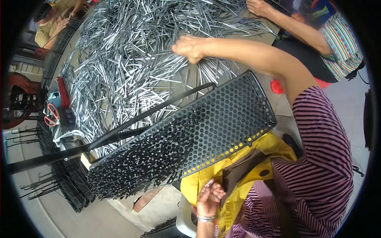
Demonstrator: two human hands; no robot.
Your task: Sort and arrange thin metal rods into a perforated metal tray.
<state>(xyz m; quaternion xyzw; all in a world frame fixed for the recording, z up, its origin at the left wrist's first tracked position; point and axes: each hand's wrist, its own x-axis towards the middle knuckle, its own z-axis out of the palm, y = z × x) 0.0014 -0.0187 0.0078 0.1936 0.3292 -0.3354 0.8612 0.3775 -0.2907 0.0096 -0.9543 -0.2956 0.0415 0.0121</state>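
A black perforated rack (232, 107) slants across the middle, over my lap. Many thin dark pins (137, 164) with pale tips crowd its left half, and the holes to the right have none. My right hand (188, 48) reaches beyond the rack to the near edge of a big heap of thin metal rods (127, 55). Its fingers are curled down and closed at the rods; what they hold is hidden. Below the rack's near edge, by a yellow apron (234, 166), my left hand (210, 195) is turned palm up with fingers curled in. Whether something small is in it, I cannot make out.
A black bar (119, 129) runs along the rack's far side. Orange-handled scissors (51, 115) and a red case (62, 92) lie at the left. Hooked black racks (65, 178) stand lower left. A co-worker's hand (260, 8) is at the heap's far right; another person (53, 23) sits far left.
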